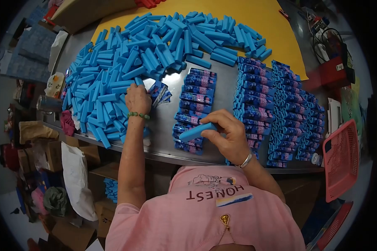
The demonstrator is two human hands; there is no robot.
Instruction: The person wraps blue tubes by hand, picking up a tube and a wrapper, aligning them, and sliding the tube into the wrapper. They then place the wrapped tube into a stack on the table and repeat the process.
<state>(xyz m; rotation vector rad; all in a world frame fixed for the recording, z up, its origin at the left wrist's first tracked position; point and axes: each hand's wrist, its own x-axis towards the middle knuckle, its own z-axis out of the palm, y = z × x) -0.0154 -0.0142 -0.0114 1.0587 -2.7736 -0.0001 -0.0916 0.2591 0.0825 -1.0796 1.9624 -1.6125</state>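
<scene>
My right hand (227, 136) pinches a plain blue triangular stick (192, 133) between thumb and fingers, above a column of stacked sticks in dark blue and pink printed wrappers (197, 93). My left hand (138, 100) is at the near edge of a large heap of loose blue sticks (109, 69). Its curled fingers close on one blue stick (139, 81), though the fingertips are partly hidden. Beside that hand lie several flat printed wrappers (160, 93) on the metal table (159, 140).
More columns of wrapped sticks (255, 90) stand on the right. A yellow sheet (287, 46) lies under the far part of the heap. A pink plastic basket (341, 159) is at the right edge, a metal cup (49, 103) at the left. Cardboard boxes (54, 157) stand below left.
</scene>
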